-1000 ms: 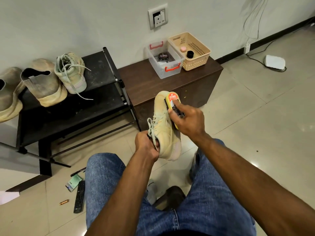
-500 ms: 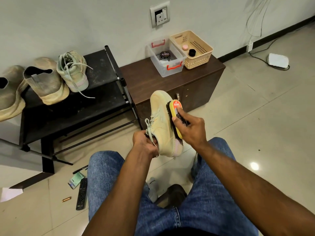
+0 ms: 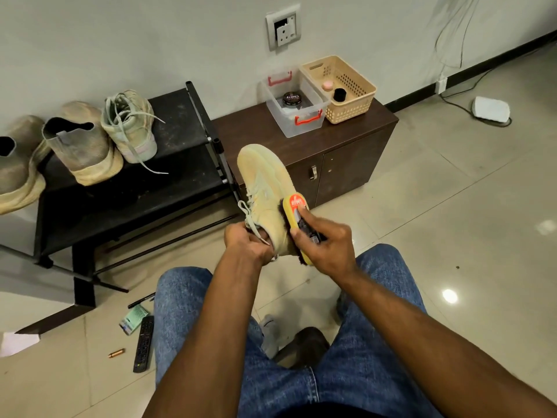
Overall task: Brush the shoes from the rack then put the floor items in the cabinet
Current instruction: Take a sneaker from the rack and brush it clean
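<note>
A pale yellow sneaker (image 3: 265,182) is held up, toe pointing away, with my left hand (image 3: 245,242) gripping it at the heel opening. My right hand (image 3: 324,241) grips a yellow shoe brush (image 3: 298,215) with an orange label, its dark bristles pressed against the sneaker's right side near the heel. On the black shoe rack (image 3: 180,116) at the left stand a matching laced sneaker (image 3: 132,125) and two dusty slip-on shoes (image 3: 81,143). The brown cabinet (image 3: 346,152) stands behind, doors closed. On the floor lie a remote (image 3: 144,343), a pen (image 3: 141,300), a green packet (image 3: 133,319) and a small copper battery (image 3: 116,353).
On the cabinet top sit a clear box (image 3: 294,102) with a polish tin and a beige basket (image 3: 340,87) holding two small jars. A white device (image 3: 491,109) with a cable lies on the tiles at the right. White paper (image 3: 16,342) lies at the left edge.
My right hand has drawn the brush down the sneaker's side from near the toe toward the heel. My left hand has kept its hold on the shoe.
</note>
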